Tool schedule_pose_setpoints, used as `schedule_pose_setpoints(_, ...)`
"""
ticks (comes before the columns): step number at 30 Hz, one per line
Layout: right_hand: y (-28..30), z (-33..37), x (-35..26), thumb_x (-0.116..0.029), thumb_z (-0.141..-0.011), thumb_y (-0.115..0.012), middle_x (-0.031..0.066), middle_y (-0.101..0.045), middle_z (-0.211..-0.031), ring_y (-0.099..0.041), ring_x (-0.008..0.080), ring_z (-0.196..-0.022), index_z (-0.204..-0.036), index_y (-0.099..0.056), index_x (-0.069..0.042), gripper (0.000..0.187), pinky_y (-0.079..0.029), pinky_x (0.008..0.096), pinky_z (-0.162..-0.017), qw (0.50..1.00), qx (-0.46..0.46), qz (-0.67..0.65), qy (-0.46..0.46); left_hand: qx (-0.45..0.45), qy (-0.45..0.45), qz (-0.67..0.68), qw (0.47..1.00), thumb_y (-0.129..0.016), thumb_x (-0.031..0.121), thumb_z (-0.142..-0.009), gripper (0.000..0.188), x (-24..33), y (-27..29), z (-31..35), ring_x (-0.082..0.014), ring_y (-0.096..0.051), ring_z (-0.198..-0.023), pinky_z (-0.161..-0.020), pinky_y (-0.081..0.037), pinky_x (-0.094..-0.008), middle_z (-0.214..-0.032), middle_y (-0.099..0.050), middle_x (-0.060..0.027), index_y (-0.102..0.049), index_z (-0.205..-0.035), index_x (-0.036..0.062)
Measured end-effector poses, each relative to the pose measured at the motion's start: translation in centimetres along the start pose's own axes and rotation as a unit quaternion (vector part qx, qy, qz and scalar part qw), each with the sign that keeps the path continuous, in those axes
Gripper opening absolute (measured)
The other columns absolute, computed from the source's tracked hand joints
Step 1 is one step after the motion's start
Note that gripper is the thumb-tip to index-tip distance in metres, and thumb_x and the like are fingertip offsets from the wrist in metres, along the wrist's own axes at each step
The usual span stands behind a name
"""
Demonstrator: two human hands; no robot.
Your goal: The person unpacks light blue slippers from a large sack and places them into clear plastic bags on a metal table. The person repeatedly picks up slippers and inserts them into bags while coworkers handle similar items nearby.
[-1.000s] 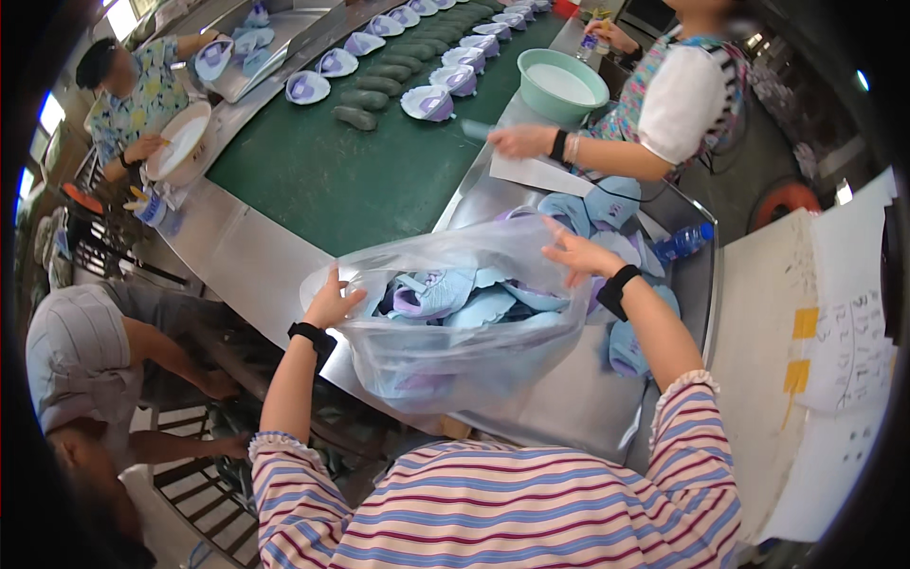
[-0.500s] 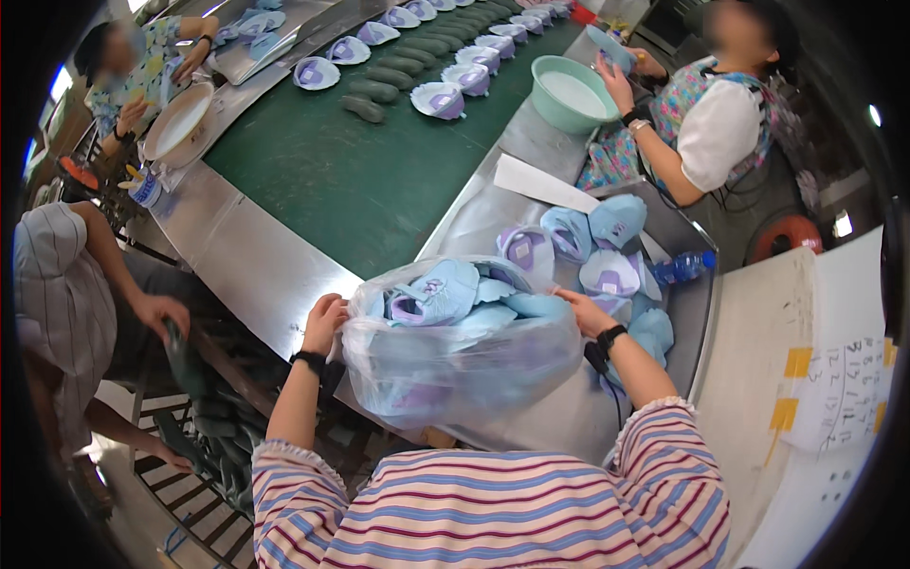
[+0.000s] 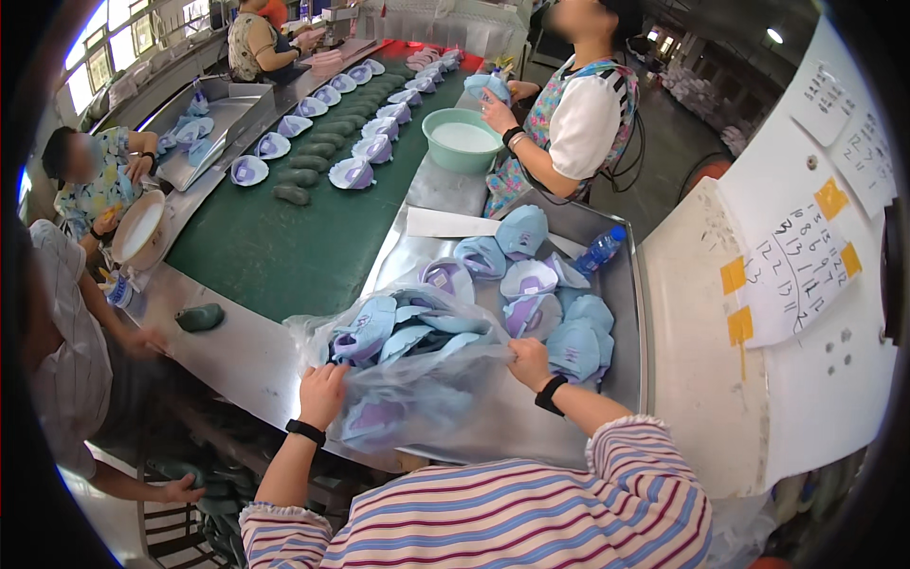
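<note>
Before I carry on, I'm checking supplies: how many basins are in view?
2: a green basin right of the green surface, and a beige basin on its left.

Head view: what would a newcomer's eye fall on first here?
Probably the clear plastic bag full of blue and purple shoe uppers, low in the middle, with the left hand and right hand gripping its edges. Beyond it, a long green work surface carries dark foot-shaped forms lined up between two rows of uppers. At right, more uppers lie in a metal tray.
</note>
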State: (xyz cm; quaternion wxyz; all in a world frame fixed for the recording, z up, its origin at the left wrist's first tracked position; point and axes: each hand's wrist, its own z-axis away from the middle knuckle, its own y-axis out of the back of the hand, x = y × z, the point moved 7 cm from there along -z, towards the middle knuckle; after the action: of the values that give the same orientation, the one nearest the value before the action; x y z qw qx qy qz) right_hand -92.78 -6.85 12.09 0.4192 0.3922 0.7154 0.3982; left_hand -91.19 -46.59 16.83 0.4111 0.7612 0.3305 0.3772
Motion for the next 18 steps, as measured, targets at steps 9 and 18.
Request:
schedule_pose_setpoints(9, -2.3, 6.2, -2.8, -0.022, -0.074, -0.071, 0.0163, -0.041, -0.136, -0.05, 0.035, -0.117, -0.142, -0.029, -0.01, 0.081, -0.043, 0.0467, -0.09, 0.906, -0.387, 0.027, 0.171, -0.156, 0.043, 0.003, 0.987, -0.071, 0.01, -0.066, 0.04, -1.0, 0.3, 13.7, -0.0307, -0.051, -0.105, -0.09, -0.042, -0.0433, -0.108, -0.053, -0.0118, -0.059, -0.104, 0.0103)
schedule_pose_setpoints(18, -1.9, 4.4, -5.8, -0.025, -0.074, -0.071, 0.0168, -0.058, -0.106, -0.056, 0.0355, -0.1, -0.111, -0.053, -0.008, 0.045, -0.047, 0.0427, -0.078, 0.953, -0.288, -0.056, 0.078, 0.026, 0.259, 0.219, 0.94, -0.068, 0.006, -0.066, 0.028, 1.0, -5.1, 12.0, -0.0389, -0.057, -0.092, -0.079, -0.048, -0.0418, -0.111, -0.05, -0.0188, -0.057, -0.091, 0.0013)
